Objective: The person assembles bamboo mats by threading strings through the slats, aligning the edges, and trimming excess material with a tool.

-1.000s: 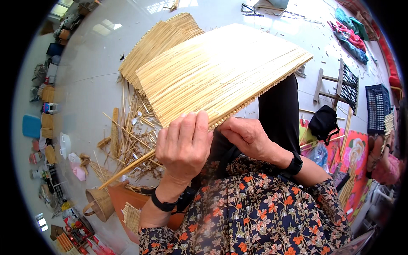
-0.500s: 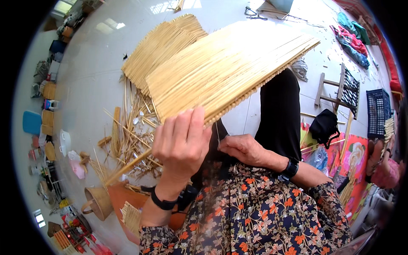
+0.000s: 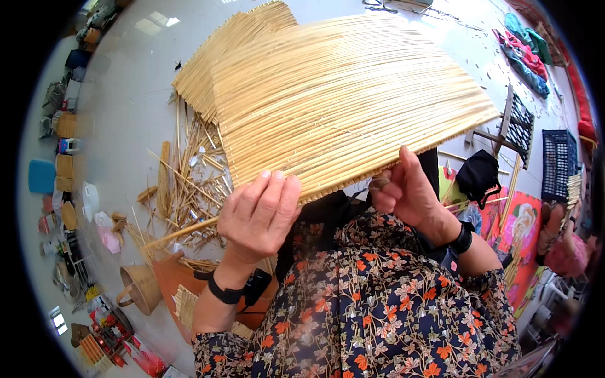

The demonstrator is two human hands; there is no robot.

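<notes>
A wide mat of pale yellow straw stalks (image 3: 353, 88), stitched side by side, spreads out in front of me with its near edge towards my lap. My left hand (image 3: 259, 211) is closed over the near left corner, fingers on top. From under that hand a few longer stalks (image 3: 183, 233) stick out to the left. My right hand (image 3: 413, 195) grips the near edge further right, thumb on top and fingers curled beneath; a ring shows on one finger. Whether it also holds thread is hidden. Behind lies a second straw mat (image 3: 220, 60), partly covered.
Loose stalks and scraps (image 3: 189, 183) litter the floor at left, near a tan bucket (image 3: 142, 286). On the right are a small folding stool (image 3: 513, 123), a black bag (image 3: 480, 176), a dark blue crate (image 3: 559, 164) and another person in pink (image 3: 567, 255).
My right hand has risen from my lap, where a thread ran from it, to the mat's near edge. The mat now tilts to show more of its face; my left hand keeps its corner.
</notes>
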